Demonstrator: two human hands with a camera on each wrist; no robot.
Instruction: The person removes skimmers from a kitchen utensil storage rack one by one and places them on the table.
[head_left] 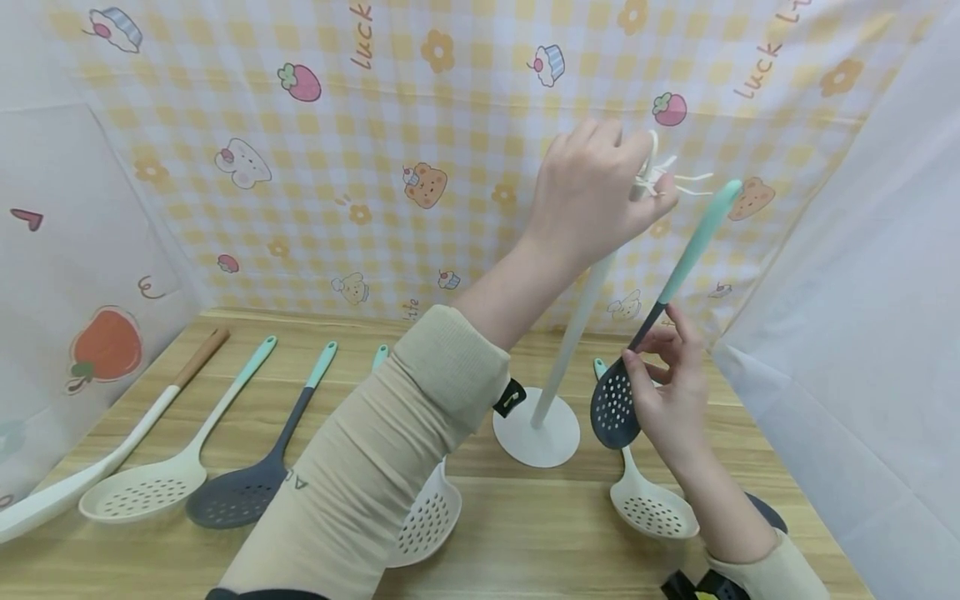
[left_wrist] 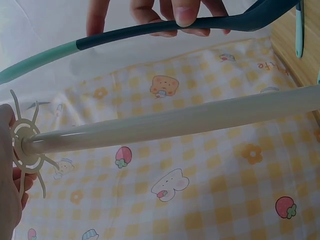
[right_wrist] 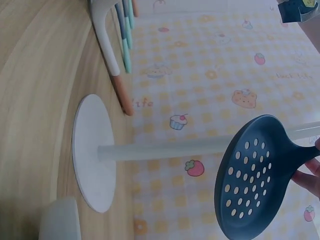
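My left hand (head_left: 588, 187) grips the top of a white utensil stand, where thin curved hooks (head_left: 660, 177) spread out in a ring. From there the stand's pole (head_left: 573, 342) runs down, tilted in the head view, to a round base (head_left: 536, 446) on the table. Just right of the pole, my right hand (head_left: 671, 387) pinches a dark slotted skimmer (head_left: 615, 408) by its neck. Its mint handle (head_left: 701, 242) points up beside the hooks, and its holed head hangs low. In the left wrist view the hook ring (left_wrist: 25, 145) shows beside the left hand's fingers.
At the left lie a white utensil with a wooden handle (head_left: 198, 354), a cream skimmer (head_left: 142, 492) and another dark skimmer (head_left: 232, 496). My left sleeve partly covers a cream skimmer (head_left: 427, 525). Below my right hand lies another cream skimmer (head_left: 652, 508). A patterned cloth (head_left: 337, 208) hangs behind.
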